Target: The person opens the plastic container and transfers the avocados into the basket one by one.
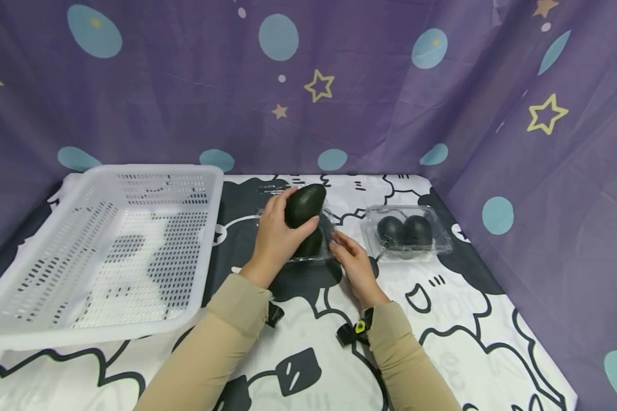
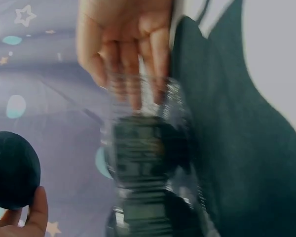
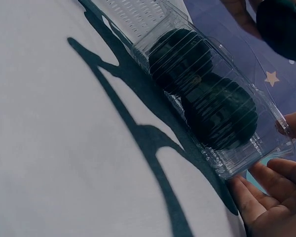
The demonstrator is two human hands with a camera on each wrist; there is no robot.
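A dark green avocado (image 1: 307, 201) is gripped in my left hand (image 1: 273, 237), raised over a clear plastic box (image 3: 274, 140). Inside that box lie two dark avocados (image 3: 222, 111), shown best in the right wrist view; the left hand partly covers them in the head view. My right hand (image 1: 356, 267) holds the near right end of the box, thumb on one side and fingers against the other. In the left wrist view the held avocado (image 2: 14, 170) is apart from the box, which looks blurred.
A large white perforated basket (image 1: 213, 228) stands on the left of the patterned cloth (image 1: 391, 354). Right of my hands sits another clear plastic box (image 1: 442, 237) with two dark avocados. A purple curtain (image 1: 380, 114) hangs behind and along the right side.
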